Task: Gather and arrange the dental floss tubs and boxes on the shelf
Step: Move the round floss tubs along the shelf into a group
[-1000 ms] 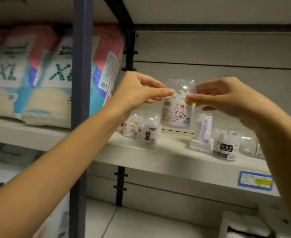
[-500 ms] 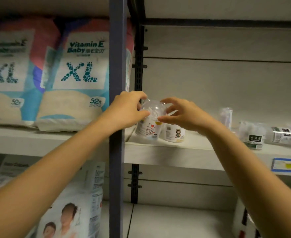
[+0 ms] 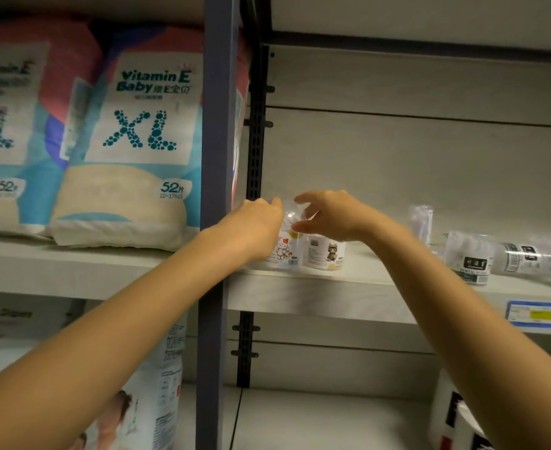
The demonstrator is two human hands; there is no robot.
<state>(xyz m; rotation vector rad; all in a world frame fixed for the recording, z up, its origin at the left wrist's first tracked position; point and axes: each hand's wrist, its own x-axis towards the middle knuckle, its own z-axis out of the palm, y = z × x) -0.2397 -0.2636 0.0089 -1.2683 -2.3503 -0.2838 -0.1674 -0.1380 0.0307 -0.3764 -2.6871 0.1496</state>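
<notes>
Reaching up to the grey shelf (image 3: pixel 358 289), both hands meet over one tub at its left end. The left hand (image 3: pixel 254 222) curls round the left side of the cat-label tub (image 3: pixel 283 251), and the right hand (image 3: pixel 335 216) pinches its clear domed top between thumb and bent fingers, forefinger lifted above the dome.

The tub stands close to the shelf's front edge, its base level with the board; whether it rests fully there cannot be told. On its left the room is tight: a dark upright post (image 3: pixel 217 190) crosses in front of the left wrist, and a black slotted rail (image 3: pixel 256 141) runs down the far corner just behind the hands. Touching or just beside it on the right stands the brown-figure tub (image 3: pixel 327 254). Right of that pair the board lies bare up to a slim floss packet (image 3: pixel 421 222) standing near the back panel (image 3: pixel 413 157). A dark-label tub (image 3: pixel 470 261) stands upright right of the packet, near the front edge, and a lying tub (image 3: pixel 533 258) rests on its side just beyond it. A blue and yellow price tag (image 3: pixel 532 315) sits on the shelf's front lip under them. Above the tubs the bay is tall and open.

The held tub is a small clear cylinder with a rounded transparent lid, white contents and a white label printed with a cartoon cat. Left of the post, XL diaper packs (image 3: pixel 131 141) fill the neighbouring bay.
</notes>
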